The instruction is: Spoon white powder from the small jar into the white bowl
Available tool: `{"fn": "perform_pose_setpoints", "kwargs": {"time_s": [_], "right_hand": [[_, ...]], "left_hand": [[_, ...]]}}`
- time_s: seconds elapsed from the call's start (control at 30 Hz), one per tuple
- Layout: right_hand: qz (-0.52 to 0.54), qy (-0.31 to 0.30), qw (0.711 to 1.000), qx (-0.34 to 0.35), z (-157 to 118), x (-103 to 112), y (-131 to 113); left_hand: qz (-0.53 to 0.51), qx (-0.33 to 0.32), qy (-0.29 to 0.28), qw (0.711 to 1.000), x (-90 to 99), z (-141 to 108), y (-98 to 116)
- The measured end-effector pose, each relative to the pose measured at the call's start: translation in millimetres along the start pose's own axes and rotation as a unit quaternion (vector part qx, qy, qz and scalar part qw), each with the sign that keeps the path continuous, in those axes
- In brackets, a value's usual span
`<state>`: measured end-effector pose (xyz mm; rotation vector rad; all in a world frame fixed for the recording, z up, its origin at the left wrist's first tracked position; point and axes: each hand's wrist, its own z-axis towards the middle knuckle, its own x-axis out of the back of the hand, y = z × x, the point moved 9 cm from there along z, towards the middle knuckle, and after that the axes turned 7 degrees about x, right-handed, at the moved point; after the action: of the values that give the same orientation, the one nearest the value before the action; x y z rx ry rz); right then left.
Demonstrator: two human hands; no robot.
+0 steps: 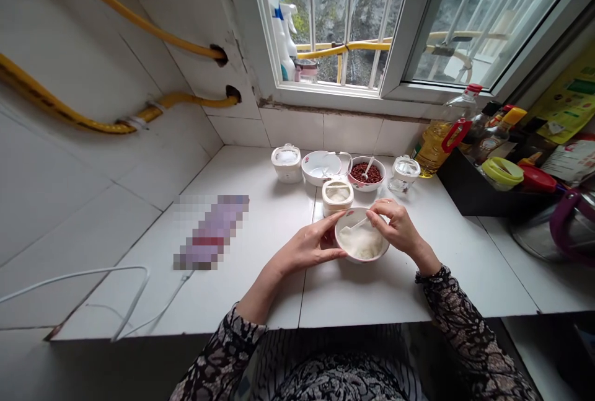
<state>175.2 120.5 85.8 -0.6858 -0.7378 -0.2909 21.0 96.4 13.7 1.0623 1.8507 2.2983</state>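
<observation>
A white bowl (367, 259) of pale grains, perhaps rice or sugar, stands on the white tiled counter in front of me. My left hand (313, 243) grips its left side, thumb at the near rim and fingers round the far side. Pinched in my right hand (395, 221) is a small white spoon (356, 226), its tip in the grains. Just behind the bowl sits a lidded jar (338, 195) with pale contents. Farther back are another lidded jar (286, 163) of white stuff, a mostly bare bowl (320, 167), a bowl of red beans (366, 173) with a spoon, and a clear jar (403, 175).
At the right stand an oil bottle (434, 141) and a black rack (465, 193) of condiment bottles, with a kettle (539, 237) nearer me. A blurred purple object (214, 233) with a white cable (167, 305) lies at the left. The window (344, 23) is behind.
</observation>
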Motion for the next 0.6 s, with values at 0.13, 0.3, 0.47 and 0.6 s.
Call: {"fn": "perform_pose_setpoints", "kwargs": {"time_s": [0.13, 0.3, 0.47, 0.6], "right_hand": [[0.011, 0.016, 1.0, -0.025, 0, 5, 2], [0.039, 0.028, 0.996, -0.076, -2, 9, 8], [0.123, 0.04, 0.978, -0.166, -8, 13, 27], [0.189, 0.021, 0.957, -0.218, -13, 9, 41]], "left_hand": [[0.008, 0.013, -0.005, 1.0, -1.1, -1, -1], [0.023, 0.006, 0.002, 1.0, 0.4, -3, 2], [0.028, 0.012, -0.005, 1.0, 0.0, -5, 2], [0.039, 0.015, -0.011, 0.999, 0.1, -6, 2]]}}
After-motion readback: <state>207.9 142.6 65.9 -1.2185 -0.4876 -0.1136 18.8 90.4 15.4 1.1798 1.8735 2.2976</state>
